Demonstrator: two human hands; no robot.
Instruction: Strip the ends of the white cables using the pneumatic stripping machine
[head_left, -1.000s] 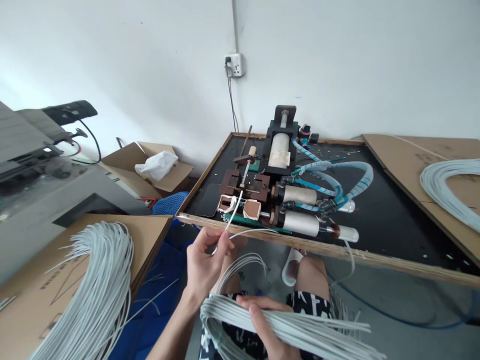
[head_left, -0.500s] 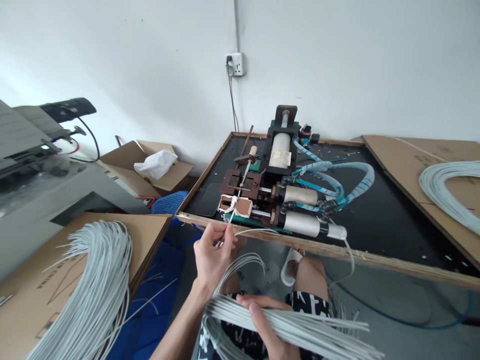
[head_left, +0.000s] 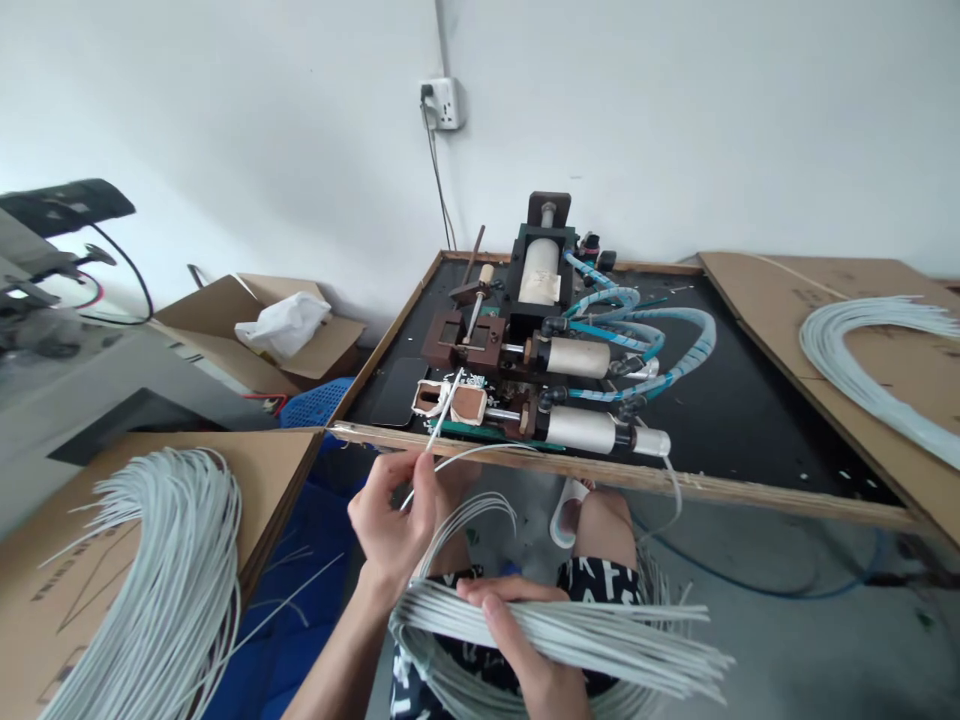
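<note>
The left hand [head_left: 394,515] pinches one white cable [head_left: 439,424] between thumb and fingers; its far end lies at the padded clamp [head_left: 469,405], near the brown metal blocks [head_left: 480,350]. Holding it straight and square to them should limit bending. The right hand [head_left: 529,640] grips the cable bundle [head_left: 600,632] over the lap; a steady, loose hold there should avoid tangles.

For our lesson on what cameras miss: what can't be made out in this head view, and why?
All in the head view:
Pinched stretch of the white wire: hidden inside the left hand.
Part of the right hand: hidden by the wire bundle.
Wire coil: cut off by the right edge.
Wire pile: cut off by the bottom edge.
Cylinder label: too small to read.
</note>
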